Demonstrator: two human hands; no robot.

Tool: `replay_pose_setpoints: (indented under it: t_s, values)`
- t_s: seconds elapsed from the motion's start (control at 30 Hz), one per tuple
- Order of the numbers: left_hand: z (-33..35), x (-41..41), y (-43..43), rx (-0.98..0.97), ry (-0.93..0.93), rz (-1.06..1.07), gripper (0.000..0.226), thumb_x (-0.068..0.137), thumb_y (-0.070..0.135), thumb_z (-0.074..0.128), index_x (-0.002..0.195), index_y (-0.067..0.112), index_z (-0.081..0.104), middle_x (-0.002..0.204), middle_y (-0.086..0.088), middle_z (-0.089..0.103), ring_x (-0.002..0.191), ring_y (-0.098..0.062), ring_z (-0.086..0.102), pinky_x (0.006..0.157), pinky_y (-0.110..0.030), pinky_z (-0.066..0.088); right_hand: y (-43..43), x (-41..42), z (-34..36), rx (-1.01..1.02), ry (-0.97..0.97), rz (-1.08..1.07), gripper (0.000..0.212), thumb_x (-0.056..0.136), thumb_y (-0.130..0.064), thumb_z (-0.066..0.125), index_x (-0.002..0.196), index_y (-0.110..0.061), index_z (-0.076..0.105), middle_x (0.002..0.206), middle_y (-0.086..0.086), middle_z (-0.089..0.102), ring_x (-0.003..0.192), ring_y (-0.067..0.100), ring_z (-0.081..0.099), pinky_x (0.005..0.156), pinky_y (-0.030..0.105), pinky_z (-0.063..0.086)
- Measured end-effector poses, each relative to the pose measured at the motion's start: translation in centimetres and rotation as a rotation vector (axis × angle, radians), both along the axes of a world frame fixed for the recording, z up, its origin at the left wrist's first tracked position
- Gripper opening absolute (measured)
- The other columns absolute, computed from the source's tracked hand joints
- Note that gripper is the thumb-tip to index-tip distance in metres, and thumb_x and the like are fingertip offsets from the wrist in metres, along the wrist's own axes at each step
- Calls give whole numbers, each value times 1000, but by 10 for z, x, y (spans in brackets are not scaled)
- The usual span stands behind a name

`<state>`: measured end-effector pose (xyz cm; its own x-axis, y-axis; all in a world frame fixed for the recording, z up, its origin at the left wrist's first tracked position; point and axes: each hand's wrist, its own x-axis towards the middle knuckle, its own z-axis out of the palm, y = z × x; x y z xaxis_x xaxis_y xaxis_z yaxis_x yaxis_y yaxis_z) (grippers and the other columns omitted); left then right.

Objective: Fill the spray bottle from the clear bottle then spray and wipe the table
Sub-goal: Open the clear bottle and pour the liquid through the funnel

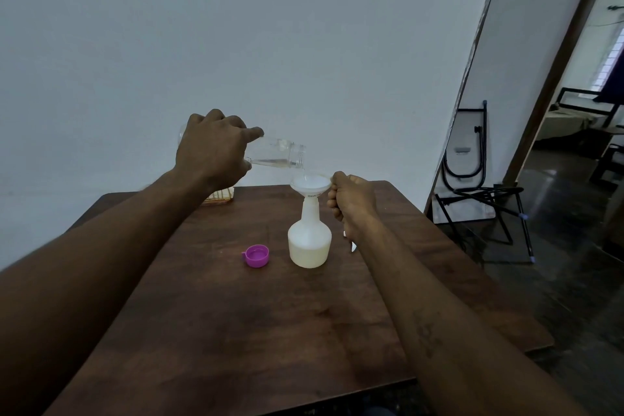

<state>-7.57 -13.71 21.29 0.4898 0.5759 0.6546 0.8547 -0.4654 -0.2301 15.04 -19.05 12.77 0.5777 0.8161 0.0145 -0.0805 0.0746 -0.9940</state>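
Fingers (253, 132) of left hand (211, 145): clenched round the clear bottle (280, 154), grasping its body.
Right hand (351, 199): fingers curled; thumb and forefinger pinch the funnel (310, 184) at the 3 o'clock side of its rim.
Spray bottle (309, 240): white, upright, head off, standing mid-table; pale liquid fills its lower part.
Funnel: white, seated in the spray bottle's neck.
Clear bottle: tipped almost level at 11 o'clock above the spray bottle, mouth over the funnel; a thin stream runs from the mouth into the funnel; a little liquid lies along its lower wall.
Cap (257, 256): purple, open side up, at 9 o'clock from the spray bottle, near but apart.
Container (221, 194): clear, orange-tinted, at 11 o'clock by the table's far edge, mostly hidden by the left arm.
Table (236, 331): dark brown wood.
Folded frame (472, 159): black, at 2 o'clock, off the table, leaning on the wall.
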Motion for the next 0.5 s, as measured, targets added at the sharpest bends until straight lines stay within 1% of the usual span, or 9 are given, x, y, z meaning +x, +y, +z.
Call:
replay_pose_setpoints:
  t_s: [0.27,0.5]
  values:
    - [5,5,5,56,45,-9,58,82,32,81,137,33,63,129,-1,69,119,-34,56,97,-49,40,0,2,-2,0,4,-5,16,92,-18,58,76,-15,57,60,-1,59,50,11,49,47,26,39]
    - [11,14,11,114,144,-38,57,83,29,80,138,30,64,129,-2,68,118,-34,55,96,-49,40,-1,2,-2,2,10,2,15,91,-19,59,77,-14,56,62,0,57,50,12,48,46,25,37]
